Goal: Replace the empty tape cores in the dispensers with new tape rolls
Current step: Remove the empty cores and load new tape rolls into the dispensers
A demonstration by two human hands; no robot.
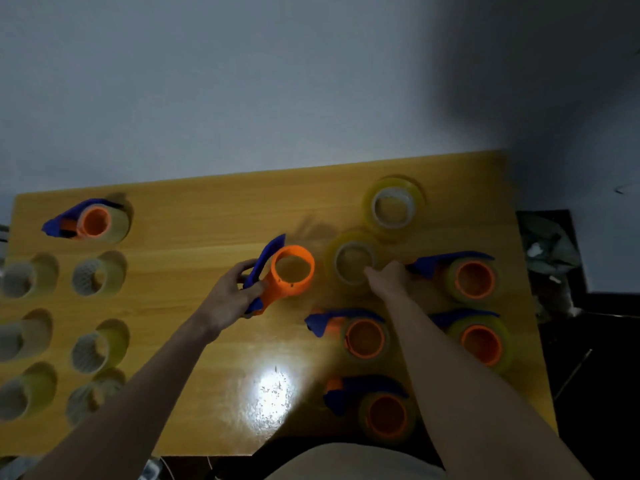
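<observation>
A: Where is the new tape roll [353, 262] found?

B: It is laid flat on the wooden table [207, 209], just right of the emptied dispenser [280, 271], with 1 more roll [393, 205] behind it. Its near rim is touched by the right hand [388, 277]; whether the fingers are pinching it cannot be told through the blur.

A: And the dispenser?

B: It is gripped by the left hand [235, 292], fingers curled round the blue handle, the orange hub left bare.

A: How is the roll judged to handle?

B: It is judged light, stiff and smooth-sided, so it is best pinched across the wall, thumb inside the core. 4 loaded dispensers are seen nearby on the right.
</observation>
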